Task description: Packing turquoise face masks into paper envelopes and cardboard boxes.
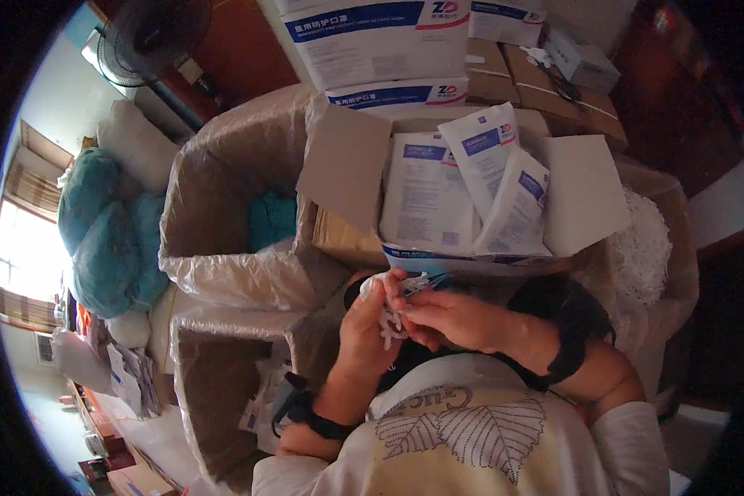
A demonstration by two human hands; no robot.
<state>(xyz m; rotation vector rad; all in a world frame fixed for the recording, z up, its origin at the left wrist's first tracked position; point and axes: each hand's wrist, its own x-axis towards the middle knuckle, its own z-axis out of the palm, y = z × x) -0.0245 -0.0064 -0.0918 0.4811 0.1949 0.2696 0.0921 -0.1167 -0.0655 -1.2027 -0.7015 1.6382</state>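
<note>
Close together in front of my chest, both hands are at the near edge of an open white carton (587, 194). My left hand (362, 331) is closed around a bunch of small white strip-like pieces (391, 329), some hanging below its fingers. My right hand (459, 318) meets it with its fingers bent and pinched together; what lies between them is too small to tell. A bit of teal material (430, 283) and white ends show just beyond the fingertips. White printed pouches (426, 194) with blue bands fill the carton.
Left of the carton stands a plastic-lined box (231, 145) with teal items (273, 221) inside; another lined box (223, 397) is nearer. On the right, a lined box holds white strips (641, 248). Stacked cartons (380, 50) rise behind. Teal bundles (107, 236) and a fan (153, 37) are farther left.
</note>
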